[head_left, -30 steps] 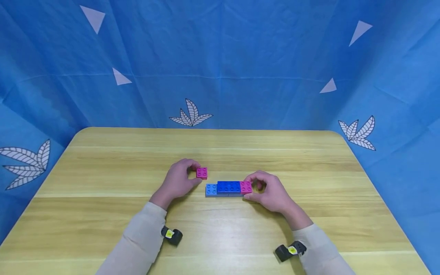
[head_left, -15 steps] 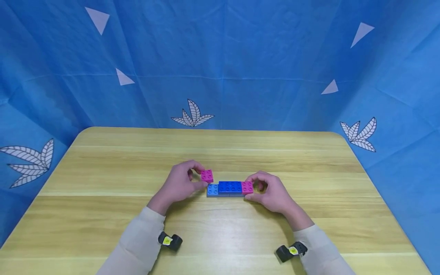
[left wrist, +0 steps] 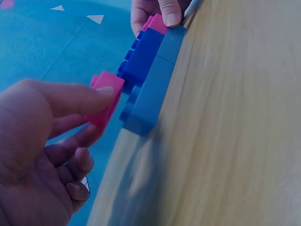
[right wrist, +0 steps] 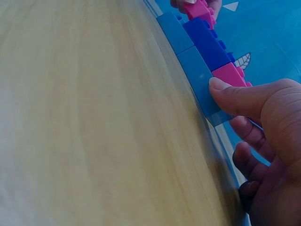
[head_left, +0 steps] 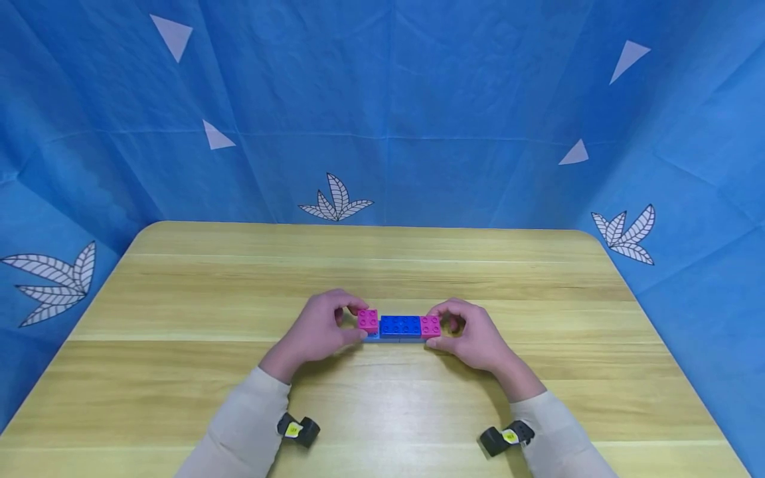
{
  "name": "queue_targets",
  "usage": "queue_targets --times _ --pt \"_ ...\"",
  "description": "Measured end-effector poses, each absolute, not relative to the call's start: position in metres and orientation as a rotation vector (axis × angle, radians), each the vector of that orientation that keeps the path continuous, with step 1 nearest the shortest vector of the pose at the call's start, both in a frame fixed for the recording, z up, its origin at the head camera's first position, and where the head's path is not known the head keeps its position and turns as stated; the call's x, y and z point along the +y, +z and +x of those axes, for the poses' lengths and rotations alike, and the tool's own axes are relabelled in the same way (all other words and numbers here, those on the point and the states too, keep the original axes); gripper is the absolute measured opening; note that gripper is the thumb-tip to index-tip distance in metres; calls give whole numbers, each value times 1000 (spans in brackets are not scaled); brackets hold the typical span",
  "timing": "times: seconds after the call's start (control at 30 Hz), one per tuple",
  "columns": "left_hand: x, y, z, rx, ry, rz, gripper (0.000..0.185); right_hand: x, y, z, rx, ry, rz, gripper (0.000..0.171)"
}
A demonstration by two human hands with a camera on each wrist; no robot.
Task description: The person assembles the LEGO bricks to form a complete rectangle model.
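Observation:
A row of toy building bricks lies on the table, its base made of two light blue bricks (right wrist: 192, 70) end to end. A dark blue brick (head_left: 400, 326) and a pink brick (head_left: 430, 325) stand on the base, the pink one at the right end. My left hand (head_left: 325, 326) pinches another pink brick (left wrist: 107, 101) between thumb and fingers. In the left wrist view, this brick hangs tilted just off the bare studs of the base's left end. My right hand (head_left: 469, 334) grips the row's right end, its thumb (right wrist: 235, 96) against the light blue side.
The wooden table (head_left: 382, 411) reaches out on all sides of the row. Behind it hangs a blue cloth (head_left: 382, 99) with white triangles and leaf prints. Each sleeve bears a black wrist camera, one left (head_left: 307, 431) and one right (head_left: 493, 440).
My left hand has brought its pink brick rightward and towards me, from behind the row to over the base's left end. My right hand keeps its grip on the right end.

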State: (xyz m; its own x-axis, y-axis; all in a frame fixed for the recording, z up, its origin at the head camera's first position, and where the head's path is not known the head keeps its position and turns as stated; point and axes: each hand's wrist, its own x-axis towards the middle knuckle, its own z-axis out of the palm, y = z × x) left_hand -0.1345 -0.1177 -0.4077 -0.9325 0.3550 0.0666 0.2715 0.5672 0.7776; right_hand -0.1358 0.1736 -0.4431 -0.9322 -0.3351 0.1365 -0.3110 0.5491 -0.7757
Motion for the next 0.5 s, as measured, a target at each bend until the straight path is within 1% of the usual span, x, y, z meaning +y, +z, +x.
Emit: queue_targets --times 0.5 --pt "-111 -415 -134 2744 1224 567 32 174 -443 -135 2733 -1361 -547 36"
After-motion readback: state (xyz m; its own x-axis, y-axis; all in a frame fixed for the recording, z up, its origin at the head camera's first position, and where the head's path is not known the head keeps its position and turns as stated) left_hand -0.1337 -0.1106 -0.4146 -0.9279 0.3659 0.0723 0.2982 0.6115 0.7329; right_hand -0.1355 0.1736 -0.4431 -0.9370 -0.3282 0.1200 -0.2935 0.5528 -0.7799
